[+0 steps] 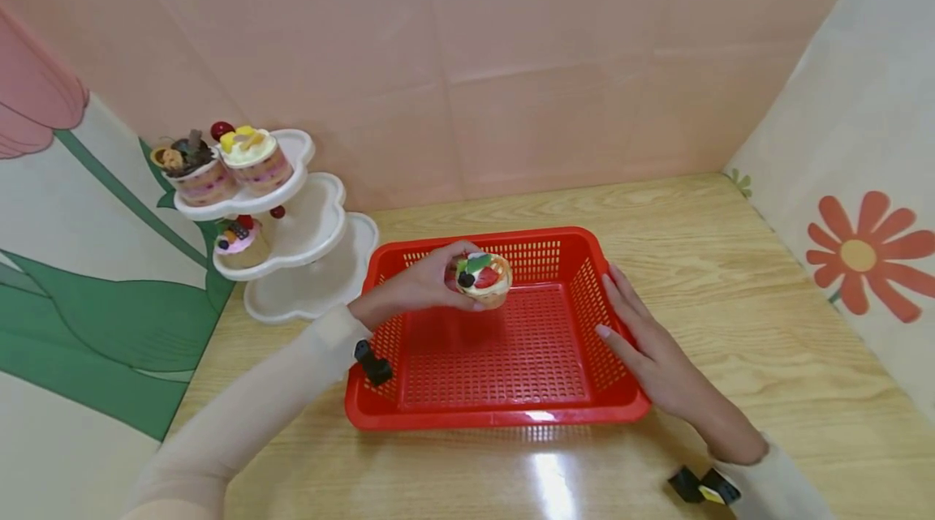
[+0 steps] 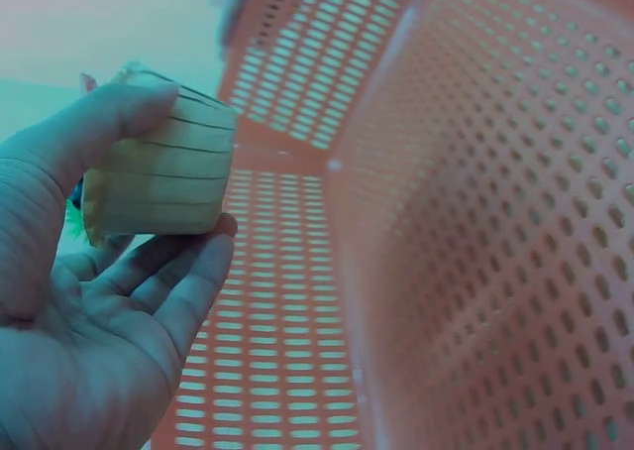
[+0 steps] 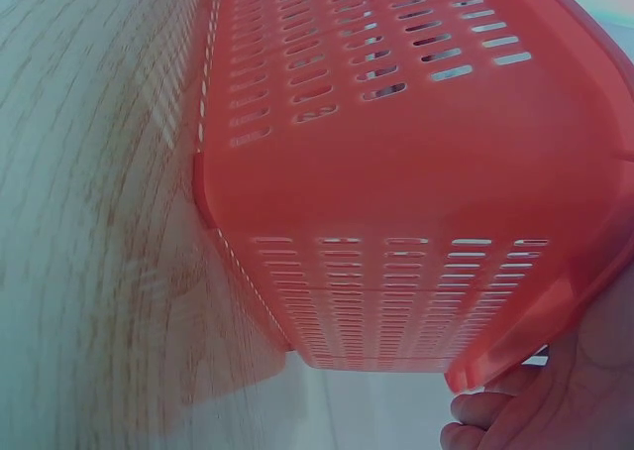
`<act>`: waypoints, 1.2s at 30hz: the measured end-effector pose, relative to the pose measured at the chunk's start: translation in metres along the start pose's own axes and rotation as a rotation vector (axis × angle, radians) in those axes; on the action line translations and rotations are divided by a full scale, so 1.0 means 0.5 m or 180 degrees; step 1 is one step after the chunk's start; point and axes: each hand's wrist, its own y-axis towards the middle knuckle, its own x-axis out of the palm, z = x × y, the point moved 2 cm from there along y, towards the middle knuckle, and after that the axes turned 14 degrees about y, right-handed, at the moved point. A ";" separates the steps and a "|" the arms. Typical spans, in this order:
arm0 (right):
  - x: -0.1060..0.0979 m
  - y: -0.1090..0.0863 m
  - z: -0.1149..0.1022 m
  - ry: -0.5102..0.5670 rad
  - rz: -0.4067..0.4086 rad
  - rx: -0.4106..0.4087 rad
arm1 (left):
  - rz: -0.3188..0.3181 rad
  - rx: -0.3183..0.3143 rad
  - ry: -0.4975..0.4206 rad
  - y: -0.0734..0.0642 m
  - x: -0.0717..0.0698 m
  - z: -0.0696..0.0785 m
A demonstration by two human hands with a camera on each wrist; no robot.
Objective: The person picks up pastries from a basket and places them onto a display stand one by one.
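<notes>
A small fruit cupcake (image 1: 484, 281) with white cream, a strawberry slice, a dark berry and green leaves is pinched in my left hand (image 1: 438, 277), over the red basket (image 1: 497, 419). In the left wrist view its pale ridged side (image 2: 163, 177) faces the camera, thumb on one side and fingers on the other. My right hand (image 1: 653, 354) holds the basket's right rim, thumb over the inner side and fingers along the outside. Its fingertips (image 3: 480, 410) show below the rim in the right wrist view. The basket's bottom is bare mesh.
A white tiered stand (image 1: 314, 281) is on the left of the wooden table (image 1: 738, 325). Its top tier bears a chocolate-topped dessert cup (image 1: 204, 179) and a yellow-fruit one (image 1: 256, 163); a pink-creamed cupcake (image 1: 243, 242) sits on the middle tier. A pink wall (image 1: 555, 98) stands behind.
</notes>
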 end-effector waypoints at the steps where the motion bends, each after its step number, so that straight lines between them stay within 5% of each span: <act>1: 0.000 0.000 0.000 -0.0003 0.0001 0.0001 | 0.0034 0.0013 -0.0034 -0.004 -0.004 0.004; 9: 0.001 0.000 0.002 -0.0018 -0.0004 0.0015 | 0.0252 0.0036 -0.0443 -0.039 -0.023 0.030; 20: 0.002 -0.001 -0.001 0.0003 -0.0016 0.0013 | 0.0713 0.0136 -0.0474 -0.080 -0.039 0.049; 36: 0.001 0.000 -0.004 0.0003 -0.0033 0.0032 | 0.1528 -0.0013 -0.0408 -0.142 -0.078 0.025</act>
